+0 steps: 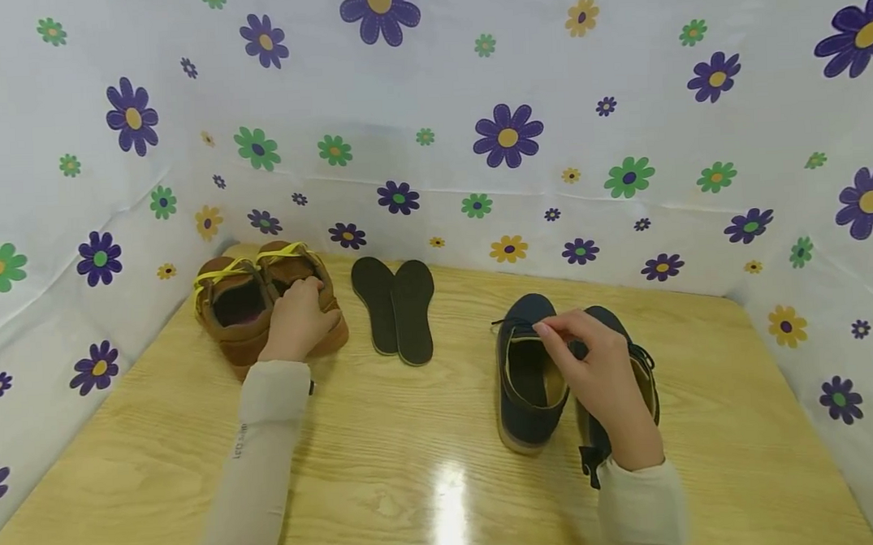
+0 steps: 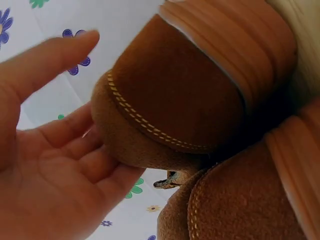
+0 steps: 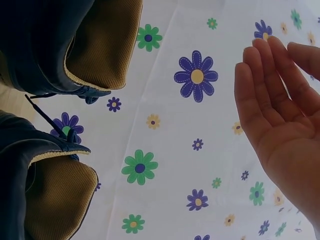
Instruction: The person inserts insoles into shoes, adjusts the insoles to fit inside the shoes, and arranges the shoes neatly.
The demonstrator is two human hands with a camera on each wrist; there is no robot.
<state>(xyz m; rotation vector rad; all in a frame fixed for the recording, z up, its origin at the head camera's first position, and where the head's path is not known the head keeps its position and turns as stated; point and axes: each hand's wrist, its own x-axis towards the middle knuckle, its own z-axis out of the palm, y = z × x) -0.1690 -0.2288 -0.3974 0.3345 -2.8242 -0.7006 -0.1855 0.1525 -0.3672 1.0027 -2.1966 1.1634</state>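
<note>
A pair of brown suede shoes with yellow laces stands at the left: the left brown shoe and the right brown shoe. My left hand is at the opening of the right one. In the left wrist view its fingers reach behind the stitched heel collar, thumb raised and apart. At the right stand two dark navy lace-up shoes, the left navy shoe and the right navy shoe. Over them hovers my right hand, holding nothing; the right wrist view shows its fingers nearly straight.
Two black insoles lie side by side on the wooden table, right of the brown shoes. White cloth printed with flowers walls the table at the back and both sides. A black bow shows at the right navy shoe's heel.
</note>
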